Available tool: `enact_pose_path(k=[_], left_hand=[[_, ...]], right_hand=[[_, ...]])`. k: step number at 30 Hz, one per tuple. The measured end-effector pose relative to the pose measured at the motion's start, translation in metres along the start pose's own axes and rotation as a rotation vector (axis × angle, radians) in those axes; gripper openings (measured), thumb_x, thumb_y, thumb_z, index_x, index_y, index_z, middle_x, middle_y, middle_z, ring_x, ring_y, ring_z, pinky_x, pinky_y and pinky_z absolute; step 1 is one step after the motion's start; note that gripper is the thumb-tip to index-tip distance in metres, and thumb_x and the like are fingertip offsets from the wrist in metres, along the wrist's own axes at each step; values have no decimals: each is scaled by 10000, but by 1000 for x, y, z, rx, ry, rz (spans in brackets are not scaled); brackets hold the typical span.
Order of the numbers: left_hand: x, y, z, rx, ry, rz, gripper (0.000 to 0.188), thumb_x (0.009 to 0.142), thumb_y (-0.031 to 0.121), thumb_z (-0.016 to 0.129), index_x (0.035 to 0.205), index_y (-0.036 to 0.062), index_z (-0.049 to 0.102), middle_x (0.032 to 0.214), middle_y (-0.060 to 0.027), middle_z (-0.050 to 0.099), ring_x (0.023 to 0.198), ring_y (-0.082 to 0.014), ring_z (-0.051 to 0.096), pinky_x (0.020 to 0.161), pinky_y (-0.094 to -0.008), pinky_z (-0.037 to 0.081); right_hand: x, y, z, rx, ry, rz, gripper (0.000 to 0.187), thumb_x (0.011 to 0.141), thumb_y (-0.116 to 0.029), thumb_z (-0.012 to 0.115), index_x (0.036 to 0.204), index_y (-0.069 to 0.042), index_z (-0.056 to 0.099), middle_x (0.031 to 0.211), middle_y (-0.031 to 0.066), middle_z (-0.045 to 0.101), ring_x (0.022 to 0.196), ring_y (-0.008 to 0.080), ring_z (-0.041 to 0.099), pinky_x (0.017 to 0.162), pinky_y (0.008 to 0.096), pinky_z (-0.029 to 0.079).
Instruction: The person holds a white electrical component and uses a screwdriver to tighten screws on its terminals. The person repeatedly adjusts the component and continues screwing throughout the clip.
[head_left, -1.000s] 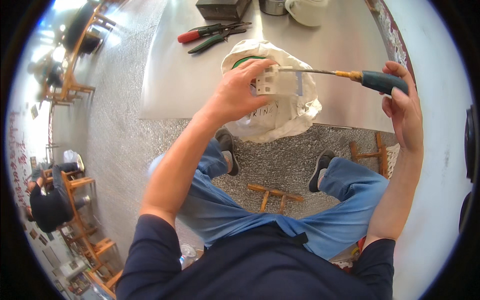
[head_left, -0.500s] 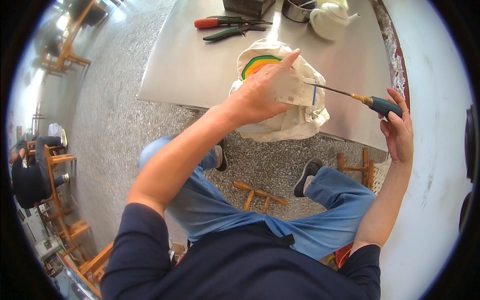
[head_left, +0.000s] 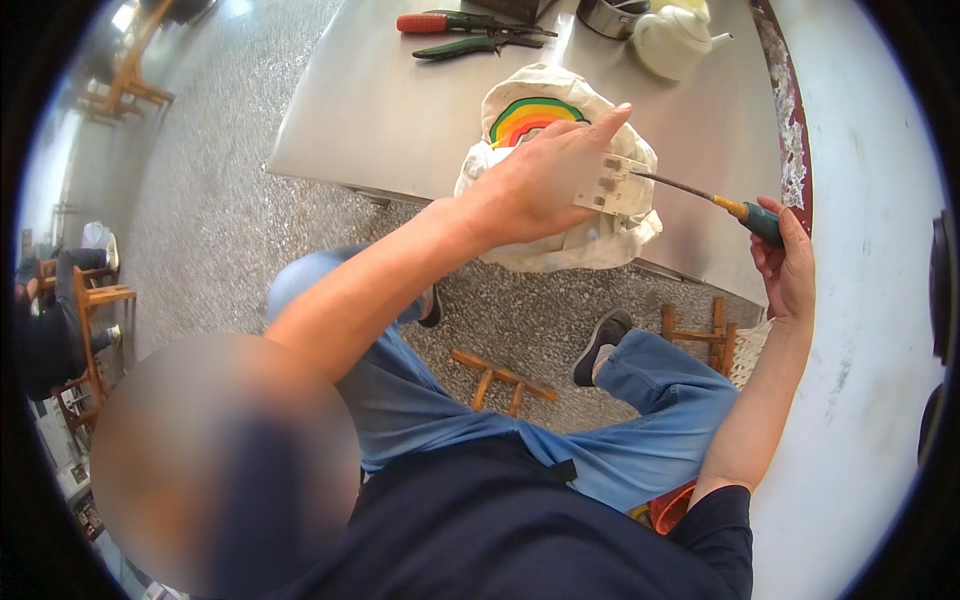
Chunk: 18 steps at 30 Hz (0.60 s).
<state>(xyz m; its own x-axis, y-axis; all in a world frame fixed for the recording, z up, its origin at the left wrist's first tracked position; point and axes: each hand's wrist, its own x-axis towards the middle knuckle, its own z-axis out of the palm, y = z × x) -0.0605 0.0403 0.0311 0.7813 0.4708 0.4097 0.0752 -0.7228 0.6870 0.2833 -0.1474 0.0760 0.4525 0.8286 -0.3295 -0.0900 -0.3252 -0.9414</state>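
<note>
My left hand (head_left: 535,185) is closed on a small white slotted plastic plate (head_left: 612,186) and holds it over a cream cloth bag (head_left: 545,255) printed with a rainbow. The fingers beneath the plate are hidden. My right hand (head_left: 788,258) grips the dark green handle of a screwdriver (head_left: 728,205) with a yellow collar. Its long thin shaft points left, and the tip meets the plate's upper part. Whether the tip sits in a screw or slot is too small to tell. The bag lies at the near edge of the metal table (head_left: 360,130).
Red-handled pliers (head_left: 470,23) and a green-handled tool (head_left: 475,46) lie at the far left of the table. A white teapot (head_left: 672,45) and a metal pot (head_left: 612,17) stand at the far right. A white wall (head_left: 860,300) rises on the right; a wooden stool (head_left: 500,375) is below.
The plate has turned, showing its slots where a blue stripe showed before. My right fingers have closed further round the screwdriver's handle, which has shifted slightly left and down.
</note>
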Motion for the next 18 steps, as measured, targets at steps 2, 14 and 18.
enact_pose_path(k=[2,14,18], left_hand=[[1,1,-1,6,-1,0,1044,735,65,812,1607,37,237,1242,-177,649,1233,-352,576,1087,-448,454],[0,-2,4,38,22,27,1062,728,75,823,1608,24,232,1236,-187,659,1241,-370,565,1094,-460,453],[-1,-1,4,37,36,21,1057,727,75,827,1605,21,241,1227,-188,662,1229,-368,571,1086,-457,460]], right_hand=[[1,-1,3,30,30,36,503,1041,-304,595,1424,13,517,1079,93,655,776,81,559,512,189,354],[0,1,14,94,73,36,555,1044,-323,596,1477,6,484,1118,112,652,775,85,542,473,177,327],[-6,-5,31,166,-17,-112,526,1051,-339,589,1431,18,529,1062,114,660,715,81,532,463,182,314]])
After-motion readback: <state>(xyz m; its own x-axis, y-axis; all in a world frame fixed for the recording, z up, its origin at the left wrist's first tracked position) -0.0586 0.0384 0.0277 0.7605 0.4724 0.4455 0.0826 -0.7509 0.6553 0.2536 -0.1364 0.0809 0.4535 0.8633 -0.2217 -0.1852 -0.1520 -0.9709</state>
